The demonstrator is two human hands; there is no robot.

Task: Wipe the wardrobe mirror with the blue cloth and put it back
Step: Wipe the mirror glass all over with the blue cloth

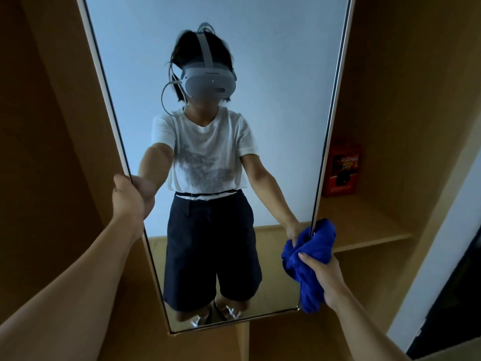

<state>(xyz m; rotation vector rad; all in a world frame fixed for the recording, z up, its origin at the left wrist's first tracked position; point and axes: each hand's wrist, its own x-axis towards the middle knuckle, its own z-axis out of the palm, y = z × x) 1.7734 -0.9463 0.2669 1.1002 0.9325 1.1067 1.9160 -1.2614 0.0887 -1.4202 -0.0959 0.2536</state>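
A tall wardrobe mirror with a pale frame fills the middle of the view and reflects a person in a white shirt and dark shorts. My left hand grips the mirror's left edge, fingers curled round the frame. My right hand holds a bunched blue cloth against the mirror's lower right edge. Part of the cloth hangs down below my fist and part sticks past the frame.
Wooden wardrobe panels stand on both sides of the mirror. To the right, a wooden shelf carries a red box at its back. A white wall and a dark opening lie at the far right.
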